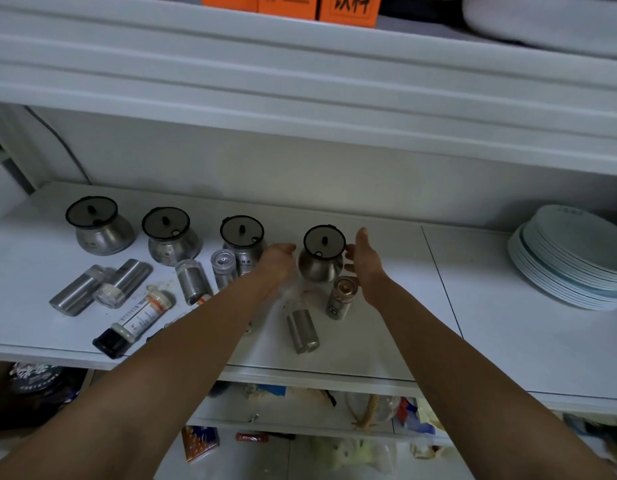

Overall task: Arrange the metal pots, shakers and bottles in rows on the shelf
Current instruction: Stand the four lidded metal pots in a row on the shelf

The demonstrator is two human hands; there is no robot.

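Observation:
Several round metal pots with black-rimmed lids stand in a row along the back of the white shelf (386,306). The rightmost pot (321,258) sits between my hands. My left hand (278,261) is just left of it and my right hand (364,258) just right of it, fingers spread, neither clearly touching. One shaker (341,296) stands in front of that pot and another shaker (302,330) lies on its side. More metal shakers (192,280) and a labelled bottle with a black cap (135,318) lie scattered at the left.
A stack of pale plates (570,261) sits at the shelf's right end. The upper shelf's front edge (300,98) overhangs. Below the shelf's front edge are packets and bags on a lower level (300,427).

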